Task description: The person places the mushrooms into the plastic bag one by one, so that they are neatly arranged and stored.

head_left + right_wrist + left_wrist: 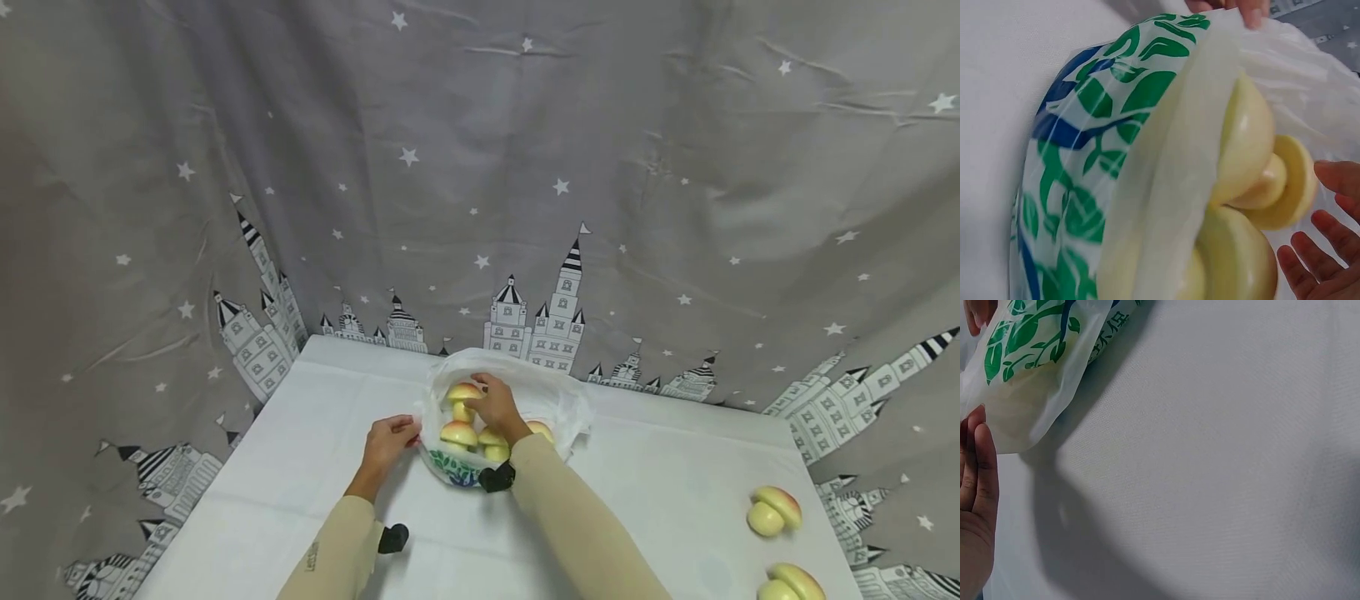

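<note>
A white plastic bag (pixel 525 375) with green leaf print lies open on the table, several yellow toy mushrooms with reddish caps inside. My left hand (pixel 388 442) pinches the bag's left rim; in the right wrist view its thumb and fingers show on either side of the edge. My right hand (pixel 498 408) reaches into the bag beside the rearmost mushroom (pixel 460 409). In the right wrist view, the fingers (pixel 1329 231) are spread and relaxed next to that mushroom (pixel 1297 187), not closed round it. Two more mushrooms (pixel 1250 137) sit nearer the printed side.
Two similar mushrooms lie on the table at the right, one farther back (pixel 774 511) and one at the front (pixel 791 583). A grey curtain (pixel 480 208) with stars and castles hangs behind the white table (pixel 660 492) and along its sides.
</note>
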A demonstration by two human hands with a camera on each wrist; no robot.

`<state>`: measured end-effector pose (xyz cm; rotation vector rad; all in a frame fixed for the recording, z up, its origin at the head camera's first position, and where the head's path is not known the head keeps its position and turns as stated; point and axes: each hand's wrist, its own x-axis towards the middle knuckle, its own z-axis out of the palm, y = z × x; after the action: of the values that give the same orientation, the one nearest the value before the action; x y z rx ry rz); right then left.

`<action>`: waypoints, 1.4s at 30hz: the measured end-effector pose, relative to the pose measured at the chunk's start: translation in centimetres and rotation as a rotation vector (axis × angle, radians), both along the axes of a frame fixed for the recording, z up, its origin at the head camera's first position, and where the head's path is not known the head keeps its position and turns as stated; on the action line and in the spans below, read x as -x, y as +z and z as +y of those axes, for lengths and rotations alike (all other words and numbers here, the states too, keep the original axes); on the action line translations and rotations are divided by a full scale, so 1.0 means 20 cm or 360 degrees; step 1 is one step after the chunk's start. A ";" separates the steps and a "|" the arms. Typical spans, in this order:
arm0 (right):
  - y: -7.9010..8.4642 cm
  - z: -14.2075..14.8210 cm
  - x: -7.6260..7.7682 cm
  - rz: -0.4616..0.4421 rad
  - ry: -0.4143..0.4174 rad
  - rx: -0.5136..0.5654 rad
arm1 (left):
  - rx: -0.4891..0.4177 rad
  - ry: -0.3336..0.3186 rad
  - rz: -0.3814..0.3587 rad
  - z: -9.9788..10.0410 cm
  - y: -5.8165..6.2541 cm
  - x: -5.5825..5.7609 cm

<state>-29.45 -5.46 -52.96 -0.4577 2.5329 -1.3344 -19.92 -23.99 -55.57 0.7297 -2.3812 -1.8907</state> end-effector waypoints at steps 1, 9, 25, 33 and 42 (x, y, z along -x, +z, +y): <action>0.01 0.01 -0.01 -0.0003 0.0008 0.0002 | 0.0003 -0.0006 0.0004 0.00 0.00 0.00; 0.08 0.16 -0.04 -0.0003 0.0007 0.0091 | -0.0006 -0.0025 0.0044 -0.01 0.01 0.00; 0.10 0.55 -0.10 -0.0007 -0.0261 0.0288 | -0.0001 -0.0054 0.0034 -0.01 0.01 0.00; 0.12 0.75 -0.14 0.0025 -0.0398 0.0268 | 0.0040 -0.0059 0.0019 -0.01 0.01 0.00; 0.12 1.01 -0.18 0.0145 -0.0536 0.0207 | 0.0057 -0.0082 -0.0006 0.00 0.02 0.01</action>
<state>-25.87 14.72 -50.55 -0.1179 2.6961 -1.6356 -20.03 -23.95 -55.12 0.6767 -2.4526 -1.8617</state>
